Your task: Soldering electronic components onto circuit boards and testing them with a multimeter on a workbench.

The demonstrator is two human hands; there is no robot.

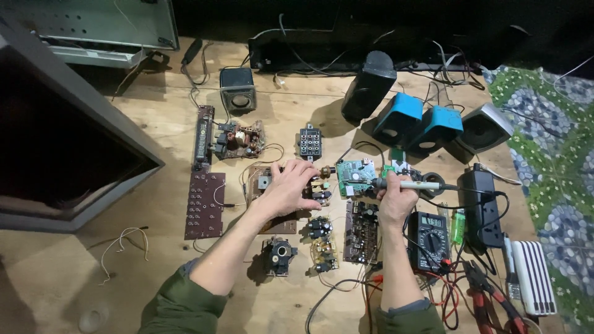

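My left hand (pixel 289 185) lies flat on a brown circuit board (pixel 258 183), its fingertips pressing on the dark components at the board's right end. My right hand (pixel 398 198) grips a soldering iron (pixel 413 184) that lies level and points left. The iron's tip rests at the edge of a small green circuit board (pixel 355 171). A black component block (pixel 321 193) sits between the two hands.
More boards lie around: a long perforated one (pixel 205 204) at left, a dark one (pixel 361 230) below. A multimeter (pixel 429 239), power strip (pixel 482 205), blue speakers (pixel 398 120), a black speaker (pixel 369 84) and a big dark cabinet (pixel 68 136) ring the wooden table.
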